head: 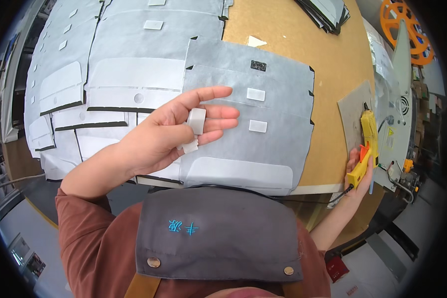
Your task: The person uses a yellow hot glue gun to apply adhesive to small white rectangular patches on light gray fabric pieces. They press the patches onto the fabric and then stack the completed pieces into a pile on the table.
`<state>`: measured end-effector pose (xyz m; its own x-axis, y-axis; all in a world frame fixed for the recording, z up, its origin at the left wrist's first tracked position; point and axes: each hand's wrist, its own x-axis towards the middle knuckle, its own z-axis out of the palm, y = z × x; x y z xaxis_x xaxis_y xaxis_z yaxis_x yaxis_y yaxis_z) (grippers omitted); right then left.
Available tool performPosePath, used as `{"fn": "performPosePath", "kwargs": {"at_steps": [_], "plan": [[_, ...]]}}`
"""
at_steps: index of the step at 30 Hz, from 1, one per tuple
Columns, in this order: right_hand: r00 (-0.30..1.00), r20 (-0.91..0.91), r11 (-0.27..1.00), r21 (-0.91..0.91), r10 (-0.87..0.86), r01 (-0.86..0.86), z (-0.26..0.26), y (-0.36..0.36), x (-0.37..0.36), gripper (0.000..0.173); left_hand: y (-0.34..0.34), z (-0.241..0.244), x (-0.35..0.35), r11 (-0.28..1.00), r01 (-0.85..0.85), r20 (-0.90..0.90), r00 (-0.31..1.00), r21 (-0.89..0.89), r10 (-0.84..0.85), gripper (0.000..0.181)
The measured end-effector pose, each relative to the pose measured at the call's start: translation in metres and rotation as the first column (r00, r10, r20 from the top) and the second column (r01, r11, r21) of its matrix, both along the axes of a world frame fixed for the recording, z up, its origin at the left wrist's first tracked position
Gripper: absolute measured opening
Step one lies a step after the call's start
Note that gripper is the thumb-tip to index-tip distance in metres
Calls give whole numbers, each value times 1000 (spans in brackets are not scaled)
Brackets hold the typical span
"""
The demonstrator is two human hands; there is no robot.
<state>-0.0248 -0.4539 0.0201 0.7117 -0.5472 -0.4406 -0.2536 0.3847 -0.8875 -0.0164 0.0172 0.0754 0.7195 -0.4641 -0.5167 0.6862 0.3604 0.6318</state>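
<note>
My left hand is palm up over the grey sheets, its thumb pressing a few small white rectangular pads against the fingers. Beneath and beyond it lies a grey fabric-like panel with dark notched edges, partly overlapping another. Two white pads, an upper one and a lower one, sit on these panels, with a black speckled rectangle above them. At the table's right front corner my right hand grips a yellow hot glue gun with an orange trigger, nozzle pointing away from me.
Similar panels with white pads overlap across the left of the brown table. A dark stack of sheets lies at the far right. Beside the glue gun are a thin board and a machine with an orange reel. A black cord runs along the front edge.
</note>
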Motion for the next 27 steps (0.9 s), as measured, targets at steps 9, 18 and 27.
{"fn": "performPosePath", "kwargs": {"at_steps": [9, 18, 27], "plan": [[884, -441, 74, -897, -156, -435, 28, 15, -22, 45, -13, 1, -24, 985, 169, 149, 974, 28, -171, 83], [337, 21, 86, -980, 941, -181, 52, 210, -16, 31, -43, -13, -29, 942, 330, 365, 870, 69, -331, 84], [250, 69, 136, -955, 966, -264, 33, 212, -14, 26, -43, -19, -24, 924, 380, 326, 869, 41, -372, 74]]}}
